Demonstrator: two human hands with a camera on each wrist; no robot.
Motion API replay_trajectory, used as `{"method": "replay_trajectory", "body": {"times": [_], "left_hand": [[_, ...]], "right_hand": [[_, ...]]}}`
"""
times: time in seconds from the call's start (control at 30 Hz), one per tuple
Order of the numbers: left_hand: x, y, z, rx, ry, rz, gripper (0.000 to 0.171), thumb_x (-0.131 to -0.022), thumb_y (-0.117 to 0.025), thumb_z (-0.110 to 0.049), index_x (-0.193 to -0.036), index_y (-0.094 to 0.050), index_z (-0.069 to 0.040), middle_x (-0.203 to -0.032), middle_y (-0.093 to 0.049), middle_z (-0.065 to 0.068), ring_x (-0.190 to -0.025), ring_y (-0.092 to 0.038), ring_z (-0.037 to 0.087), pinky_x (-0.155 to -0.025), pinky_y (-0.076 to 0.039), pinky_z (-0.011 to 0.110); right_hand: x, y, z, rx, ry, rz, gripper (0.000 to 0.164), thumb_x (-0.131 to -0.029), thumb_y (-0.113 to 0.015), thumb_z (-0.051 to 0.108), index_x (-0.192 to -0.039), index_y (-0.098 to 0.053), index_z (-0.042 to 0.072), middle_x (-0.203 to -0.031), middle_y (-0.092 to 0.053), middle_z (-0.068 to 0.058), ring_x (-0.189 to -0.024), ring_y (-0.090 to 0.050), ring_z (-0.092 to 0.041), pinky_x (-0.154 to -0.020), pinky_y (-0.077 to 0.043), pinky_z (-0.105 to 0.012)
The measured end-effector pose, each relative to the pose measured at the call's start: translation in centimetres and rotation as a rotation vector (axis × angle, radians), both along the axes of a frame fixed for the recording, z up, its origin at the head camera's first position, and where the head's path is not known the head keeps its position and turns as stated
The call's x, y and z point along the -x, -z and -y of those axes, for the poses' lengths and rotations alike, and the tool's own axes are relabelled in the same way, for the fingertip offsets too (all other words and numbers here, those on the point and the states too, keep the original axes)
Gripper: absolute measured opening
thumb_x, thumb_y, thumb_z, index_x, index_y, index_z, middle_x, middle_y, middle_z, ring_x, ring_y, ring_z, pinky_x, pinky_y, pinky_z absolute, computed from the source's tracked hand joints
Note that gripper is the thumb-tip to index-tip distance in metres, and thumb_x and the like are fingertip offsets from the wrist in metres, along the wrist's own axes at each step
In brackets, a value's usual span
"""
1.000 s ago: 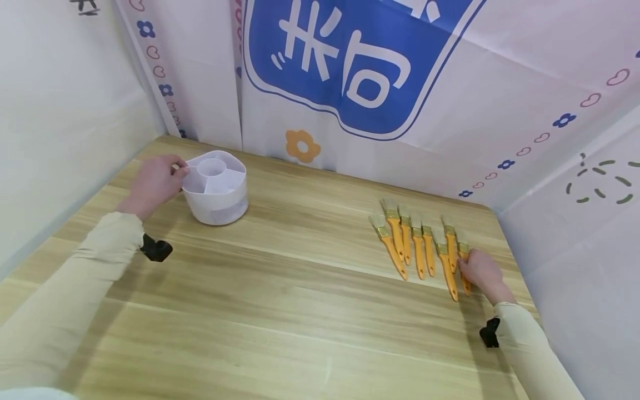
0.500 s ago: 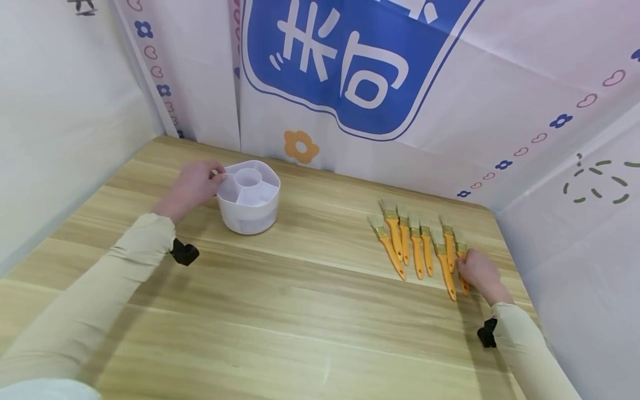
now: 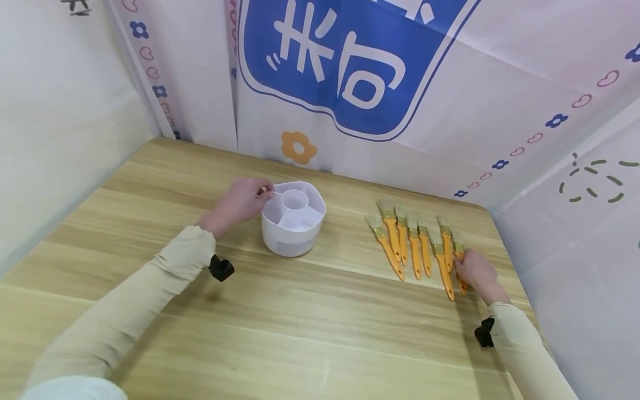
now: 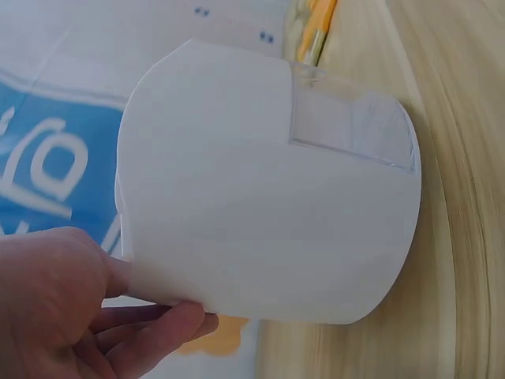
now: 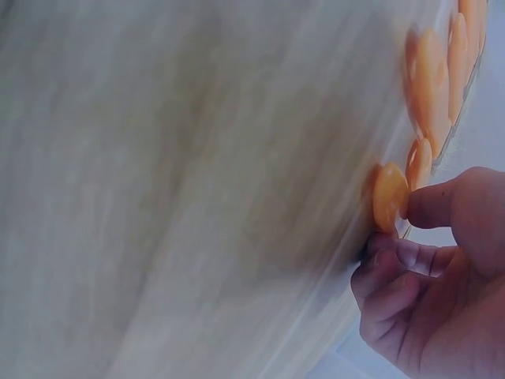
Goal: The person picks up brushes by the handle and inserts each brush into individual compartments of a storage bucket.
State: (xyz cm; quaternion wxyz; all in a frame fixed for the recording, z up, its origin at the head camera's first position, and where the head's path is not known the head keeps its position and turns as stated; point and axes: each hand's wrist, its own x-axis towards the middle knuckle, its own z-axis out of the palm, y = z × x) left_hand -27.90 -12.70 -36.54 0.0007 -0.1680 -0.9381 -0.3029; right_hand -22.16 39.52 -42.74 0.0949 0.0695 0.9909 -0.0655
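Note:
My left hand (image 3: 241, 201) pinches the near-left rim of a white round organizer (image 3: 292, 236), which has a central ring and several compartments. In the left wrist view the organizer (image 4: 260, 197) shows a smooth white wall with a clear window low on it, and thumb and fingers grip its edge. At the right, my right hand (image 3: 477, 270) pinches the orange handle of the rightmost paintbrush (image 3: 461, 284). The right wrist view has the thumb and fingertips of the hand (image 5: 442, 276) on that orange handle end (image 5: 390, 196).
Several more flat paintbrushes (image 3: 415, 250) with orange handles lie side by side on the wooden table (image 3: 300, 333), bristles towards the back. A printed cloth wall (image 3: 360, 161) stands behind the table, with white walls at both sides.
My left hand has moved the organizer to the right and a little towards me, from the table's left part to its middle. The right hand stays at the rightmost paintbrush.

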Motion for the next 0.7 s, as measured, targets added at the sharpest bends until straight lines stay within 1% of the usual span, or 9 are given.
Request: {"method": "replay_trajectory", "body": {"times": [0.13, 0.3, 0.43, 0.57, 0.67, 0.7], "left_hand": [[-0.1, -0.3, -1.5, -0.001, 0.050, -0.012, 0.022, -0.094, -0.052, -0.013, -0.106, -0.064, 0.001, -0.102, -0.068, 0.020, -0.091, -0.065, 0.030, -0.073, -0.056, 0.036], [0.1, -0.6, -2.5, 0.002, 0.082, -0.026, 0.020, -0.094, -0.053, -0.013, -0.104, -0.066, -0.001, -0.100, -0.069, 0.018, -0.091, -0.066, 0.028, -0.074, -0.056, 0.035], [0.4, -0.5, -2.7, -0.008, 0.109, -0.015, 0.020, -0.094, -0.052, -0.012, -0.103, -0.066, -0.001, -0.100, -0.069, 0.018, -0.089, -0.066, 0.027, -0.073, -0.056, 0.035], [0.6, 0.0, -2.4, -0.033, 0.122, -0.005, 0.020, -0.094, -0.052, -0.012, -0.105, -0.065, -0.001, -0.103, -0.069, 0.019, -0.092, -0.066, 0.028, -0.076, -0.056, 0.036], [0.6, 0.3, -2.1, -0.048, 0.128, -0.023, 0.022, -0.094, -0.052, -0.011, -0.109, -0.064, -0.001, -0.107, -0.068, 0.020, -0.095, -0.065, 0.029, -0.079, -0.055, 0.038], [0.6, 0.4, -2.0, -0.052, 0.129, -0.025, 0.024, -0.095, -0.051, -0.012, -0.113, -0.063, -0.001, -0.110, -0.067, 0.020, -0.097, -0.065, 0.029, -0.080, -0.055, 0.038]], "right_hand": [[0.0, 0.0, 0.2, 0.003, 0.003, 0.003, 0.031, -0.094, -0.039, 0.024, -0.084, -0.050, -0.003, -0.067, -0.051, -0.013, -0.060, -0.051, -0.025, -0.050, -0.039, -0.033], [-0.1, -0.2, 0.2, 0.010, 0.007, 0.025, 0.033, -0.096, -0.038, 0.025, -0.088, -0.050, -0.005, -0.068, -0.052, -0.014, -0.061, -0.052, -0.025, -0.052, -0.040, -0.034], [-0.1, -0.3, 0.1, 0.006, 0.010, 0.033, 0.033, -0.097, -0.038, 0.024, -0.089, -0.050, -0.005, -0.069, -0.052, -0.015, -0.062, -0.052, -0.026, -0.052, -0.040, -0.035], [0.1, -0.2, 0.2, -0.002, 0.008, 0.037, 0.034, -0.096, -0.038, 0.024, -0.091, -0.050, -0.007, -0.071, -0.053, -0.017, -0.064, -0.054, -0.028, -0.053, -0.041, -0.037], [0.2, -0.1, 0.2, -0.004, 0.010, 0.042, 0.035, -0.096, -0.038, 0.024, -0.093, -0.050, -0.008, -0.072, -0.054, -0.018, -0.064, -0.054, -0.028, -0.053, -0.042, -0.037], [0.3, -0.1, 0.2, -0.003, 0.012, 0.044, 0.035, -0.096, -0.038, 0.024, -0.093, -0.050, -0.008, -0.072, -0.054, -0.018, -0.064, -0.054, -0.028, -0.053, -0.042, -0.037]]}}
